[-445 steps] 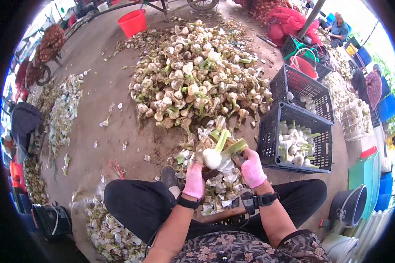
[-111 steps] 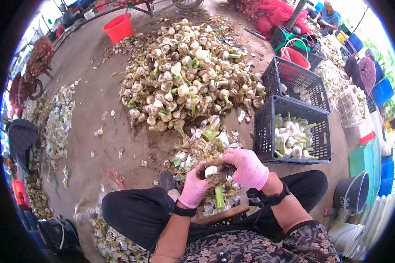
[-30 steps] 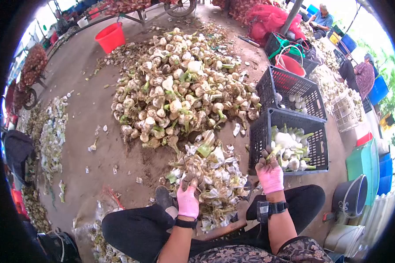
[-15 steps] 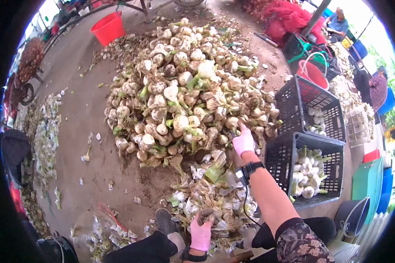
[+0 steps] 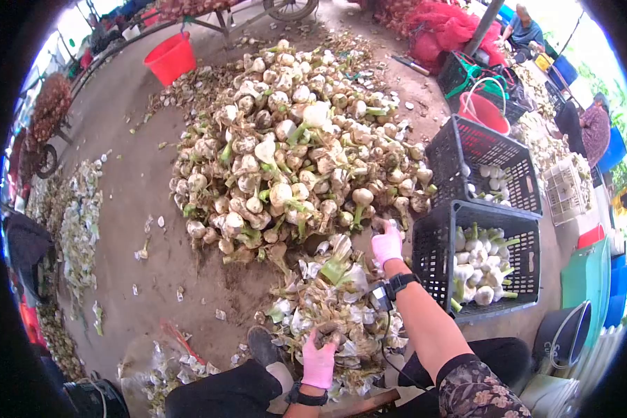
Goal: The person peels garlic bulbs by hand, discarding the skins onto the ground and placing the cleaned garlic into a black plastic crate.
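Observation:
A big heap of unpeeled garlic bulbs with green stalks lies on the ground ahead of me. My right hand, in a pink glove, reaches to the heap's near right edge and closes on a garlic bulb there. My left hand, also in a pink glove, stays low by my knee over a pile of peelings and cut stalks. It grips a small dark object that I cannot identify. A black crate right of my right arm holds several cleaned white bulbs.
A second black crate with a few bulbs stands behind the first. A red bucket sits at the far left, a black bucket at my right. Peelings line the left side. Other people sit at the upper right.
My right hand left the near crate, reached out to the heap, and has drawn back a little with a bulb. My left hand stayed low on the peelings.

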A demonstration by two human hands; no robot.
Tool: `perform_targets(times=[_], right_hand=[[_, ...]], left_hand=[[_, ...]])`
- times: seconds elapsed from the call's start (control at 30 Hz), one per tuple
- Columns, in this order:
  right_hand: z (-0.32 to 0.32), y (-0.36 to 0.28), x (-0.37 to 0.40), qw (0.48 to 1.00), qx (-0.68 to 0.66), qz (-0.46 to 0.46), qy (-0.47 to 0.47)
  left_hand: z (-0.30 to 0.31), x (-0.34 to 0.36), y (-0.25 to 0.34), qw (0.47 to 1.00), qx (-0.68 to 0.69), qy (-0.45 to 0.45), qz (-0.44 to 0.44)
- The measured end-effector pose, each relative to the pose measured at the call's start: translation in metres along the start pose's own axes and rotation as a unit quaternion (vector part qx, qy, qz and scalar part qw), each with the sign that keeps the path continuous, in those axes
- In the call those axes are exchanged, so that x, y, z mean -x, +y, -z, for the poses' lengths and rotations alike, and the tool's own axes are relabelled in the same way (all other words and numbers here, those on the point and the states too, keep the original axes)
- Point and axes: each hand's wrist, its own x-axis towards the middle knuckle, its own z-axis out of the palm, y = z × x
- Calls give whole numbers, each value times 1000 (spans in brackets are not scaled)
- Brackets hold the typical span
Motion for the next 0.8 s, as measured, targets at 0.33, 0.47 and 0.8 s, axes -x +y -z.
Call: perform_targets(times=[0.33, 0.47, 0.8], right_hand=[[0, -48, -58, 961, 205, 141, -118], [-38, -40, -74, 978, 165, 116, -61], [-13, 14, -8, 879, -346, -204, -259]], left_hand=[[4, -3, -7, 998, 11, 46, 47], [8, -17, -2, 995, -32, 57, 71], [13, -21, -22, 996, -48, 51, 61]])
